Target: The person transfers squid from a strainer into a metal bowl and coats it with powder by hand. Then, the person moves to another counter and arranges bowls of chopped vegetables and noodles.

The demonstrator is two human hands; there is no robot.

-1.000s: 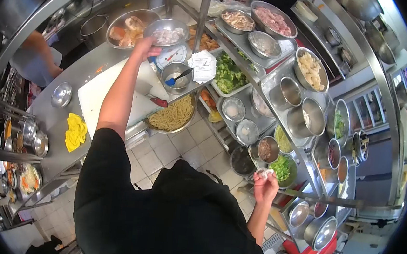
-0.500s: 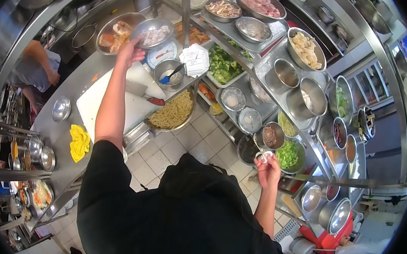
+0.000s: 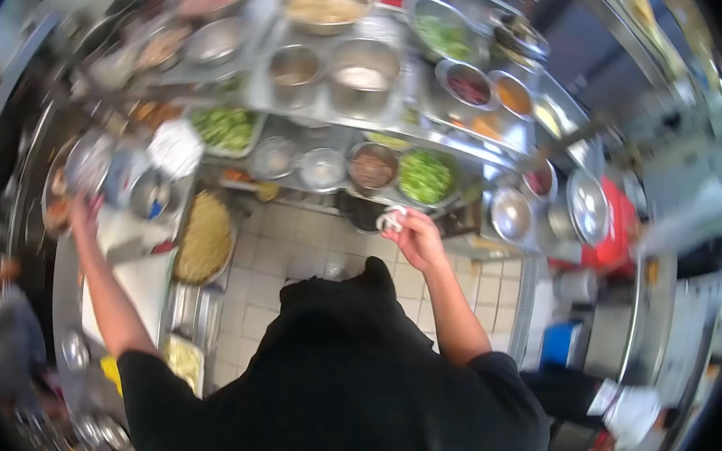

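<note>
My left hand (image 3: 85, 212) is at the near rim of a steel bowl (image 3: 90, 163) of pale pieces, its fingers blurred, so its hold is unclear. Right of that bowl are a small steel pot (image 3: 151, 193) with a blue-tipped utensil and a stack of white papers (image 3: 175, 148). A knife with a red handle (image 3: 162, 247) lies on the white cutting board (image 3: 136, 292). In front of the lower shelf, my right hand (image 3: 417, 237) pinches a small white thing (image 3: 392, 219), close to the bowls of brown meat (image 3: 373, 166) and chopped greens (image 3: 424, 177).
A large bowl of noodles (image 3: 206, 238) sits right of the board. Steel pots and bowls stand along the upper shelf (image 3: 370, 123). One person (image 3: 12, 332) is at the far left, another (image 3: 628, 414) at the lower right. Tiled floor (image 3: 258, 277) shows between the counters.
The view has swung to the right, so the counter and bowls stand further left. My right arm is raised higher and more bent, with the white thing still in its fingers. Another person has appeared.
</note>
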